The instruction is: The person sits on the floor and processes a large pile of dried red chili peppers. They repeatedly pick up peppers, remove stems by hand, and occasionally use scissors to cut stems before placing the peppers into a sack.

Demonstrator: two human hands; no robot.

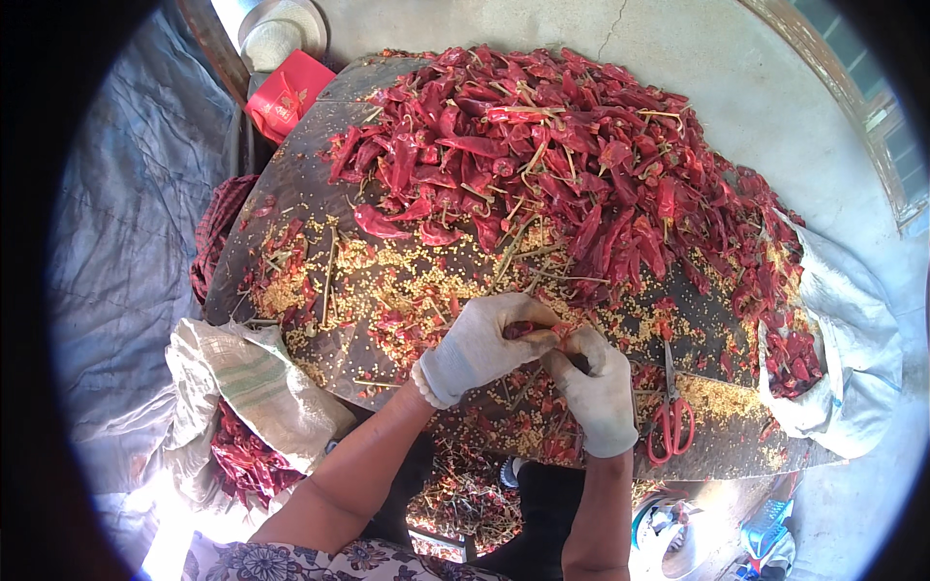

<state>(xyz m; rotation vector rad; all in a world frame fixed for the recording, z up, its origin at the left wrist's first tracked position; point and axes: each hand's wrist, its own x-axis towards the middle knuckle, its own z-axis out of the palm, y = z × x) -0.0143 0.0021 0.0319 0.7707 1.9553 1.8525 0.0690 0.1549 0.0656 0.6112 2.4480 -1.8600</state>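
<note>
My left hand (494, 341), in a white glove with dark fingertips, is closed on a dried red chili pepper (519, 330). My right hand (592, 378), gloved too, touches it fingertip to fingertip and pinches a red piece of chili (563, 331) at the meeting point. Both hands are over the near part of a dark table (290, 174) strewn with yellow seeds (363, 258). Beyond them rises a large heap of dried red chilies (538, 138) with pale stems. Red-handled scissors (670, 428) lie to the right of my right hand, blades pointing away.
An open woven sack (247, 378) with red chilies stands at the near left. Another white sack (857, 348) with chilies is at the table's right edge. A red box (289, 94) and a straw hat (280, 40) are at the far left. Stems and scraps (472, 494) cover the floor area below.
</note>
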